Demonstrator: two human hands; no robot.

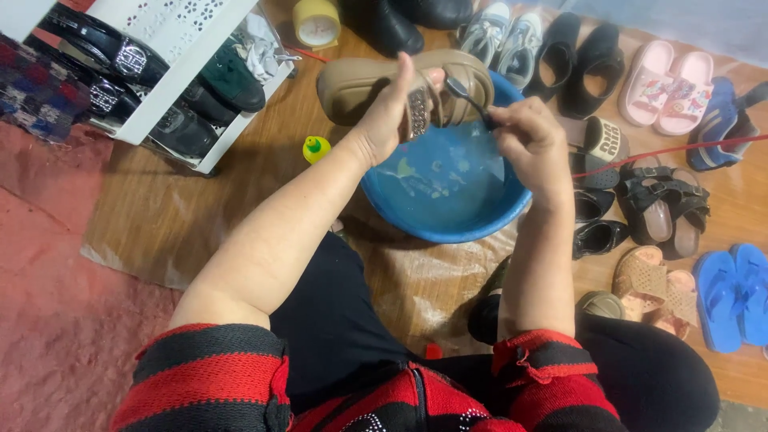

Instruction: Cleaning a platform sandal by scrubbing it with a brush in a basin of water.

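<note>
Soft even indoor light, faint shadows, sharp focus, slight wide-angle edge distortion

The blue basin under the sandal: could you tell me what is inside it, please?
The blue basin holds shallow water with pale soapy streaks. Its far side is hidden by the tan sandal, the left hand holding it and the right hand with a dark brush.

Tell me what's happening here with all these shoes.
A person seated on the floor holds a tan sandal in the left hand above a blue basin of soapy water. The right hand grips a dark brush set against the sandal's strap. More footwear lies around on the floor, including pink slides and blue flip-flops, and a white shoe rack stands at the left.
</note>
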